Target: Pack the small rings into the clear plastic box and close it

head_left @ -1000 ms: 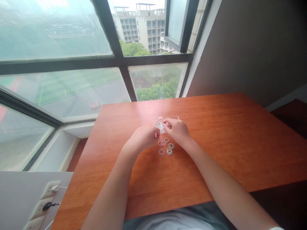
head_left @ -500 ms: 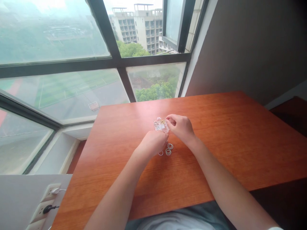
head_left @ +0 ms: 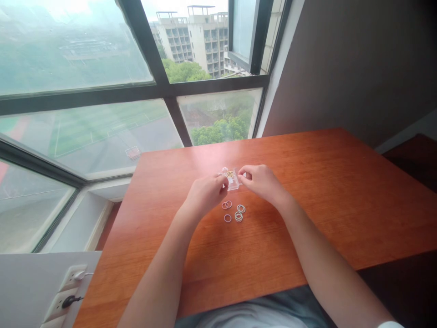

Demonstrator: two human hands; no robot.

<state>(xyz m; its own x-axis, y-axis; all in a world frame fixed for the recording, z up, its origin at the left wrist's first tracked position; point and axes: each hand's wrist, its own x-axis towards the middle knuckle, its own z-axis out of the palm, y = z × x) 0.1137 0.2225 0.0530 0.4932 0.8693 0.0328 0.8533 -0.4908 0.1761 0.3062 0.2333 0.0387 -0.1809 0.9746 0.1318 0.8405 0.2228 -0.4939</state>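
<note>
A small clear plastic box [head_left: 234, 185] stands on the table, with yellow rings [head_left: 230, 174] in its far part. My left hand [head_left: 205, 193] is at the box's left side, fingers curled together; its fingertips cover part of the box, and what they hold is hidden. At the right edge of the box, my right hand [head_left: 262, 181] pinches the wall between thumb and forefinger. Nearer to me lie loose thin rings: pale pinkish rings [head_left: 225, 206] on the left, one separate pinkish ring [head_left: 227, 222], and whitish-green rings [head_left: 238, 221] overlapping on the right.
The reddish-brown wooden table [head_left: 327, 196] reaches to a dark-framed window [head_left: 218, 85] at the back. A grey wall [head_left: 351, 68] rises at the right. Low at the left, wall sockets [head_left: 56, 303] hold plugs with cords.
My left hand has moved left and slightly back from the box's front, uncovering the pinkish rings on the table. My right hand stays at the box's right edge.
</note>
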